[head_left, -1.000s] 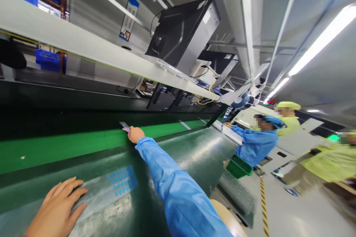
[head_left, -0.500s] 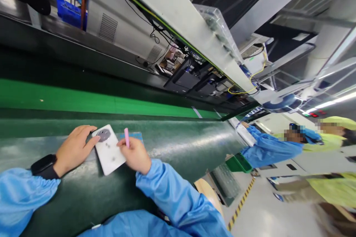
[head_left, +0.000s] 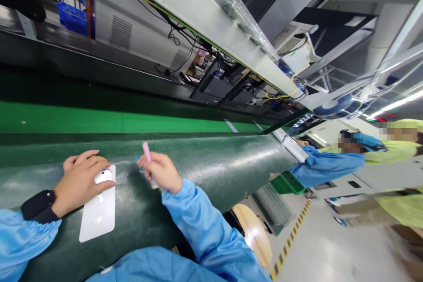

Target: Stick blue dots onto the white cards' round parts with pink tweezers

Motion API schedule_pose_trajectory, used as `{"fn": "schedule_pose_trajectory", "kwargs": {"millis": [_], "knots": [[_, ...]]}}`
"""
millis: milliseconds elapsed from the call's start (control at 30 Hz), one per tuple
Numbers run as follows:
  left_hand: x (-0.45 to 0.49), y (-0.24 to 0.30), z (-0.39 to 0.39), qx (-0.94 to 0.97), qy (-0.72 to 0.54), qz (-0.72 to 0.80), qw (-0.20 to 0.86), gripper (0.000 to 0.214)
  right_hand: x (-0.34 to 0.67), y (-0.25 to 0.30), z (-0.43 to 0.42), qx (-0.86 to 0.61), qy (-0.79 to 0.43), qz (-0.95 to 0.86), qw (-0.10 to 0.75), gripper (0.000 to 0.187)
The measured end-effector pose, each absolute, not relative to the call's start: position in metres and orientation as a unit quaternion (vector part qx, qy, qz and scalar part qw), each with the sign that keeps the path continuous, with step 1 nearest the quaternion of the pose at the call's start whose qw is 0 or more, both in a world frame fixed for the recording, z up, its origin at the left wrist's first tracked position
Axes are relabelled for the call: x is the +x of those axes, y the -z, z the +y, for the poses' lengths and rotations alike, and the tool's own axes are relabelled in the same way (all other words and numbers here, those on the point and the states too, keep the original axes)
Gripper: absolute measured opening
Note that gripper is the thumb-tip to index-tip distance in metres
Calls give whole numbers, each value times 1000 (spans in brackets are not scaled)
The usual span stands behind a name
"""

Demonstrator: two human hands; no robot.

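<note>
A white phone-shaped back cover (head_left: 98, 212) with a round camera bump lies on the dark green mat (head_left: 205, 167) in front of me. My left hand (head_left: 81, 180) rests on its upper end, fingers curled over the camera bump, a black watch on the wrist. My right hand (head_left: 161, 170) hovers just right of the cover and pinches a small pink stick (head_left: 146, 152) that points upward. A bit of blue sticker sheet shows under the right hand's fingers.
A bright green conveyor belt (head_left: 132, 121) runs behind the mat, under a long white shelf (head_left: 205, 13) with cables and equipment. Co-workers in blue (head_left: 327, 165) and yellow-green coats (head_left: 396, 176) stand further down the line on the right. A round wooden stool (head_left: 253, 233) is below the bench.
The white cover has slid left and turned more upright under my left hand. My right hand stays beside it with the pink stick; a second ago it was reaching out to the belt.
</note>
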State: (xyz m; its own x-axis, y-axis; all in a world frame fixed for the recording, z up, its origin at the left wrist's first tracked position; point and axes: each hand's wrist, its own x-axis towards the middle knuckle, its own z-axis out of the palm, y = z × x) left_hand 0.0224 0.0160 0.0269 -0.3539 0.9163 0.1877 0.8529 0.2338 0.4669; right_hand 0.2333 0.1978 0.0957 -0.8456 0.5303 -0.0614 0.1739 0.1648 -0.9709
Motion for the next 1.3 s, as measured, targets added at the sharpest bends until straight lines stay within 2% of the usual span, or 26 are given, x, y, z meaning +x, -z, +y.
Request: {"fn": "schedule_pose_trajectory", "kwargs": {"millis": [67, 133, 267, 400, 567, 900, 1133, 1300], "knots": [[23, -25, 8, 556, -246, 792, 57, 43, 215, -95, 224, -256, -670, -664, 212, 31], [24, -23, 0, 551, -236, 799, 52, 42, 199, -88, 242, -273, -691, -628, 231, 36], [27, -20, -9, 555, -216, 801, 65, 44, 184, -64, 255, -294, -735, -583, 184, 45], [36, -23, -4, 586, -213, 780, 63, 51, 190, -46, 252, -286, -758, -560, 175, 48], [50, -25, 12, 620, -216, 753, 58, 42, 201, -48, 248, -282, -758, -573, 133, 51], [61, -30, 9, 621, -228, 746, 81, 45, 203, -63, 245, -320, -724, -607, 71, 38], [62, -35, 6, 627, -238, 738, 71, 49, 205, -65, 245, -334, -717, -608, 66, 34], [60, -35, 4, 617, -240, 746, 77, 47, 204, -67, 244, -341, -712, -610, 67, 38]]}}
